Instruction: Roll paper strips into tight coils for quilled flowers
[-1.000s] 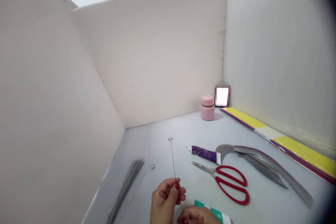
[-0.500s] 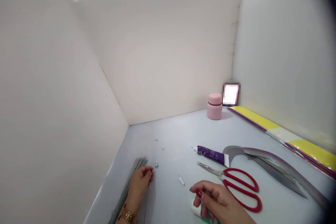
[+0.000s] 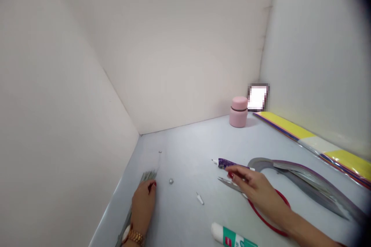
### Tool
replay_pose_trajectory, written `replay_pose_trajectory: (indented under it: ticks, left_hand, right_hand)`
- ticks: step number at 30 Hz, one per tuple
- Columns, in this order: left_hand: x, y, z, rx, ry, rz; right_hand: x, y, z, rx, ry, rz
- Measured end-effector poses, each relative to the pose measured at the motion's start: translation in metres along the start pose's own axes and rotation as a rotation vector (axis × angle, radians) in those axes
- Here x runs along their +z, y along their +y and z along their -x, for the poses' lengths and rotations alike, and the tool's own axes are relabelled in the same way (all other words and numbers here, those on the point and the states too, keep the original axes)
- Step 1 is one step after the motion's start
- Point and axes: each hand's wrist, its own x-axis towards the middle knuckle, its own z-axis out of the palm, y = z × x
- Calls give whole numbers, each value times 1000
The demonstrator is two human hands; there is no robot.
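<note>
My left hand, with a gold watch at the wrist, is closed in a pinch at the table's left side. A thin wire with a small tip runs up from its fingers. Beneath and beside that hand lies a bundle of grey-green wires. My right hand hovers over the scissors, thumb and index finger slightly apart. Its fingertips reach the near edge of a purple tube with a white nozzle; whether they touch is unclear. The hand and forearm partly cover the scissors' red handles.
A silver bead and a small white nozzle cap lie mid-table. In front is a white-and-green glue stick. Grey strips curve at right, beside yellow packets. A pink jar stands at the back.
My right hand has moved from above the glue stick up and away to the purple tube and scissors. My left hand has shifted left with the thin wire, away from the bead.
</note>
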Motion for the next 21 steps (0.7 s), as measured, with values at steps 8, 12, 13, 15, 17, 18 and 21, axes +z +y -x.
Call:
replay_pose_trajectory:
  ticks: [8, 12, 13, 15, 17, 18, 21]
  left_hand:
    - [7, 3, 3, 98, -21, -178]
    - [12, 23, 15, 166, -27, -194]
    - [18, 30, 21, 180, -57, -175]
    - [34, 46, 36, 190, -163, -118]
    - [54, 60, 50, 90, -179, -66]
    - [63, 66, 55, 80, -206, -70]
    - [82, 77, 62, 127, -247, -57]
  right_hand:
    - [-1, 38, -43, -182, 31, 493]
    - [7, 47, -47, -162, -2, 525]
    - [8, 48, -48, -155, 0, 525]
    - [9, 49, -48, -142, 11, 518]
    - [9, 48, -47, -139, 26, 497]
    - [9, 46, -46, -144, 32, 480]
    - [5, 36, -41, -185, 42, 410]
